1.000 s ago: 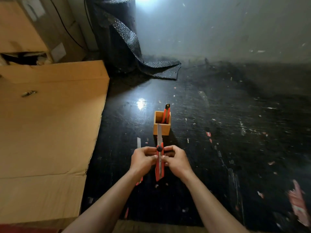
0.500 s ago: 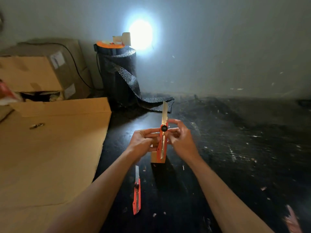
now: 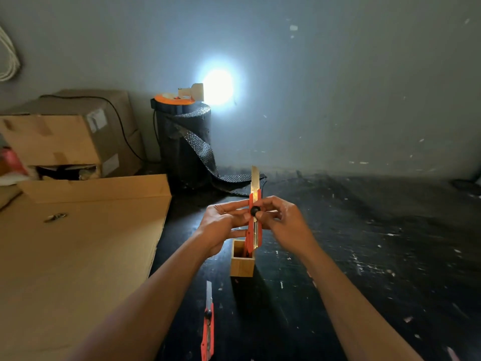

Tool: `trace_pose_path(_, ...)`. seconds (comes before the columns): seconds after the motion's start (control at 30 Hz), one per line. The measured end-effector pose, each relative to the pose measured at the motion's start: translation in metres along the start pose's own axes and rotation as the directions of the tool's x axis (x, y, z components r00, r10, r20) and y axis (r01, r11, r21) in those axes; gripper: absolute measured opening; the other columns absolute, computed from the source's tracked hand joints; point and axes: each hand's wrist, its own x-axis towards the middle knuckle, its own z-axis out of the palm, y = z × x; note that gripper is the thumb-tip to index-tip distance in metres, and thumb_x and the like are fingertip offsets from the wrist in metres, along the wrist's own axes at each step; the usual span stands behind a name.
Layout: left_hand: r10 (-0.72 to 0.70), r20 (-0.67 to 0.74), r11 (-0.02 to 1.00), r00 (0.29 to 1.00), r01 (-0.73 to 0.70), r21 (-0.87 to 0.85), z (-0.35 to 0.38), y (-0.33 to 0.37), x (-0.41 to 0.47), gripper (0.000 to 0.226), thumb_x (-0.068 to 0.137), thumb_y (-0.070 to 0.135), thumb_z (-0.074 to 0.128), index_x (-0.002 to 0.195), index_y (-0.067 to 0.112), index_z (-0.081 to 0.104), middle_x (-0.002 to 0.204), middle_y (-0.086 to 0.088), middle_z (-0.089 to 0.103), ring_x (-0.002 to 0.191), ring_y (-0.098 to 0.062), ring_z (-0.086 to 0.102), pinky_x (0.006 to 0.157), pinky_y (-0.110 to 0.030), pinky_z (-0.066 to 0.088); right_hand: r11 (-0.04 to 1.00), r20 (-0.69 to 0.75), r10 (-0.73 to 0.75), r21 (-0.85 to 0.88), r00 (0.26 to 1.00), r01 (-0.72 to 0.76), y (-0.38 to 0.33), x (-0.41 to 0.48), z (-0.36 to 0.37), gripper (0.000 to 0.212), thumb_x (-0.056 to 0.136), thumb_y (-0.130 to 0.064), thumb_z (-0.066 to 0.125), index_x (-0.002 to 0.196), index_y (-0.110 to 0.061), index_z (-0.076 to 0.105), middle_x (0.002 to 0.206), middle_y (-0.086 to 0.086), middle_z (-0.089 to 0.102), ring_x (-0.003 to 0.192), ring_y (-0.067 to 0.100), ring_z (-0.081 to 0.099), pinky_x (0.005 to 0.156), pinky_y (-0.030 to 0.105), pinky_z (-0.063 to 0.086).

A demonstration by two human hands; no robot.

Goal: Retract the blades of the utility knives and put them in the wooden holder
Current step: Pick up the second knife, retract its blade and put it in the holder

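An orange utility knife (image 3: 254, 230) stands upright between both hands, its long blade (image 3: 254, 178) out and pointing up. My left hand (image 3: 221, 225) grips the handle from the left. My right hand (image 3: 283, 222) holds it from the right, fingers at the black knob (image 3: 255, 210). Just below and behind the knife sits the wooden holder (image 3: 242, 265) on the black floor; something orange shows inside it. A second orange utility knife (image 3: 208, 332) lies on the floor nearer to me, blade out.
A large flat cardboard sheet (image 3: 78, 256) covers the floor on the left, with cardboard boxes (image 3: 65, 136) behind it. A black roll of bubble wrap (image 3: 184, 142) with an orange-topped lamp stands by the grey wall. Scraps litter the dark floor to the right.
The view has tilted upward, so the hands and the held knife sit higher against the wall. The holder and the floor knife now show lower in view. The blade stays out.
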Motion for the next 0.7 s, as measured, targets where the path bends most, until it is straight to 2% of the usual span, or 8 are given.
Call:
trace_pose_path(0.13, -0.005, -0.005, 0.999, 1.000, 0.005, -0.046, -0.002, 0.007, 0.005, 0.034, 0.089, -0.012, 0.065, 0.110, 0.011, 0.076, 0.098, -0.012, 0.082, 0.083, -0.026, 0.080, 0.065, -0.036, 0.064, 1.000, 0.023, 0.002, 0.023, 1.000, -0.003, 0.002, -0.006, 0.001, 0.016, 0.092, -0.013, 0.070, 0.103, -0.023, 0.072, 0.101, -0.007, 0.074, 0.092, 0.013, 0.073, 0.082, 0.039, 0.063)
trace_pose_path(0.33, 0.039, -0.044, 0.999, 0.998, -0.038, 0.033, 0.000, 0.011, 0.009, 0.031, 0.090, -0.009, 0.067, 0.111, 0.012, 0.076, 0.100, -0.011, 0.081, 0.087, -0.026, 0.080, 0.070, -0.038, 0.065, 0.999, -0.016, 0.022, 0.041, 1.000, -0.021, 0.009, -0.013, 0.011, 0.012, 0.093, -0.017, 0.069, 0.101, -0.026, 0.071, 0.101, -0.007, 0.075, 0.096, 0.014, 0.072, 0.085, 0.040, 0.062)
trace_pose_path(0.5, 0.093, -0.070, 0.994, 0.993, -0.089, 0.060, 0.002, 0.014, 0.013, 0.029, 0.092, -0.007, 0.067, 0.101, 0.018, 0.077, 0.089, -0.003, 0.083, 0.078, -0.020, 0.081, 0.060, -0.030, 0.063, 0.998, -0.011, 0.030, 0.054, 0.999, -0.029, 0.010, -0.016, 0.014, 0.013, 0.093, -0.014, 0.068, 0.102, -0.022, 0.071, 0.104, -0.006, 0.075, 0.100, 0.014, 0.070, 0.089, 0.044, 0.060)
trace_pose_path(0.57, 0.114, -0.075, 0.991, 0.991, -0.109, 0.074, 0.003, 0.016, 0.014, 0.029, 0.092, -0.008, 0.066, 0.104, 0.016, 0.077, 0.085, 0.001, 0.083, 0.075, -0.019, 0.081, 0.057, -0.028, 0.062, 0.999, -0.004, 0.030, 0.027, 1.000, -0.030, 0.009, -0.017, 0.014, 0.013, 0.094, -0.015, 0.067, 0.103, -0.022, 0.071, 0.106, -0.007, 0.074, 0.102, 0.013, 0.069, 0.093, 0.043, 0.058)
trace_pose_path(0.7, 0.164, -0.084, 0.982, 0.983, -0.154, 0.113, 0.004, 0.018, 0.016, 0.031, 0.092, -0.007, 0.067, 0.116, 0.011, 0.074, 0.094, -0.002, 0.081, 0.074, -0.016, 0.081, 0.057, -0.026, 0.061, 0.999, -0.021, 0.017, -0.032, 1.000, -0.018, 0.005, -0.016, 0.014, 0.014, 0.094, -0.020, 0.068, 0.106, -0.026, 0.069, 0.112, -0.008, 0.072, 0.106, 0.011, 0.066, 0.095, 0.037, 0.055)
